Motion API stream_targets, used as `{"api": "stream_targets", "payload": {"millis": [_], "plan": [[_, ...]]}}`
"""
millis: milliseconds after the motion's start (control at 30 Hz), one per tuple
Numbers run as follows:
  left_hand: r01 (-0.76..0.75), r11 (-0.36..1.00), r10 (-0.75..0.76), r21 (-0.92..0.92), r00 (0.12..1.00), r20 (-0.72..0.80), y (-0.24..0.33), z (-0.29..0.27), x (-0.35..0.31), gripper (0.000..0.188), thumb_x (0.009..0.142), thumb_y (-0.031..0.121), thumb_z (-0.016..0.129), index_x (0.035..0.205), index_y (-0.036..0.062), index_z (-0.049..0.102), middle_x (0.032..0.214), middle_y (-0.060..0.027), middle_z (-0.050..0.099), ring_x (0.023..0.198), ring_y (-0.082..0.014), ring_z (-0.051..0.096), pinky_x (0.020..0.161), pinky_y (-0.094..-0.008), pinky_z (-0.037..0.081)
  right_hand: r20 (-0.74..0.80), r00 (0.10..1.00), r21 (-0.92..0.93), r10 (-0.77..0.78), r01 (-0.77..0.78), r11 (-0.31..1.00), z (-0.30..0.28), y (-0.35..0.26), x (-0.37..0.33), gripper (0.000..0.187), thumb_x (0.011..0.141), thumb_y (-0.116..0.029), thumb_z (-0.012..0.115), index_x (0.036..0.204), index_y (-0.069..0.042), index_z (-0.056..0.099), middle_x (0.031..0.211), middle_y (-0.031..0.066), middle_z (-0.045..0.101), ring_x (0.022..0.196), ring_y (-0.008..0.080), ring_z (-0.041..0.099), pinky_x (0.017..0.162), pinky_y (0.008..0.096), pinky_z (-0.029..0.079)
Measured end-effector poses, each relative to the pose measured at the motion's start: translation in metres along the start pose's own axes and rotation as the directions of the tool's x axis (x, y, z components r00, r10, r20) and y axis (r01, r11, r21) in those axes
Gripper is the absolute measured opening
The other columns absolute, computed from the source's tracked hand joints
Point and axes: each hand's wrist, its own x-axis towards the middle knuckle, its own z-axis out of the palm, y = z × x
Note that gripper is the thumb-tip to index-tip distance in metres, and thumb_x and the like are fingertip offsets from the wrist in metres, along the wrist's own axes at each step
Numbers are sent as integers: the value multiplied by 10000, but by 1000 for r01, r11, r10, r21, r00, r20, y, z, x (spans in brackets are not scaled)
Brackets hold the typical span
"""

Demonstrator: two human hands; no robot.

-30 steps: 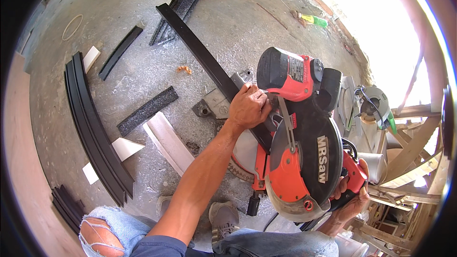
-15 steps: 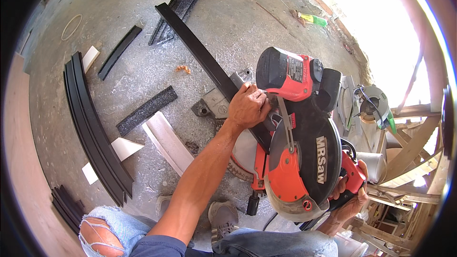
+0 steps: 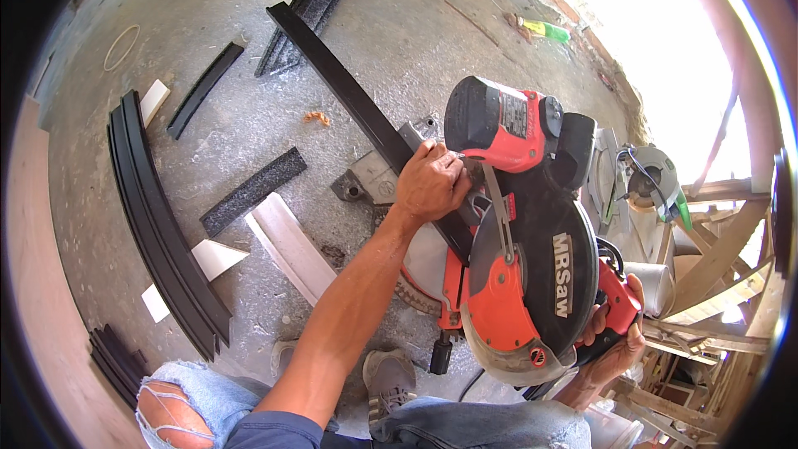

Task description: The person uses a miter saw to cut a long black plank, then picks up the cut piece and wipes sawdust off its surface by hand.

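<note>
A red and black mitre saw (image 3: 524,249) stands on the concrete floor in front of me. A long black strip (image 3: 349,91) lies across its base and runs away to the upper left. My left hand (image 3: 431,183) presses down on that strip right beside the saw's blade guard, fingers curled over it. My right hand (image 3: 613,347) is wrapped around the saw's red handle at the lower right, partly hidden behind the guard. The blade itself is hidden under the guard.
A bundle of long black strips (image 3: 158,224) lies at the left. Shorter black pieces (image 3: 253,191) and pale offcuts (image 3: 287,245) are scattered on the floor. More black strips (image 3: 312,0) lie at the top. A small circular saw (image 3: 652,183) and wooden frames (image 3: 715,299) stand at the right.
</note>
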Motion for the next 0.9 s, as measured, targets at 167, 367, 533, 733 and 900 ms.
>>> {"api": "stream_targets", "payload": {"millis": [167,367,533,733,900], "plan": [[-1,1000,1,-1,1000,-5,0,1,0,182,898,198,667,820,36,695,804,-143,701,823,-313,679,1050,-464,422,14,1000,6,-8,8,1000,-1,1,1,737,995,-371,581,1543,32,298,708,128,540,496,176,517,465,320,475],[23,999,-24,24,998,56,1,-2,0,219,862,210,654,828,4,718,857,-137,719,945,-284,657,1020,-410,444,16,1000,-2,0,0,1000,-2,1,0,732,995,-368,587,1537,31,297,702,130,537,497,179,517,469,325,477],[16,999,-17,28,999,51,2,-2,1,219,865,209,654,816,7,720,854,-128,720,942,-282,660,1019,-413,447,17,1000,-8,-1,1,1000,-6,1,-1,738,996,-369,590,1540,30,293,706,134,539,500,185,518,469,325,473],[-6,1000,6,-8,1000,-1,0,1,0,184,904,192,667,809,37,701,800,-149,702,817,-320,680,1054,-461,418,13,1000,-2,-4,4,1000,-5,2,-1,739,996,-372,591,1542,29,295,710,135,543,502,185,519,471,324,477],[-1,1000,1,-5,1000,17,1,-1,1,186,906,192,660,814,36,700,808,-150,702,822,-319,676,1053,-460,418,-48,999,-70,-20,16,997,1,2,-4,741,999,-382,589,1541,33,300,712,135,548,501,177,526,471,317,486]]}}
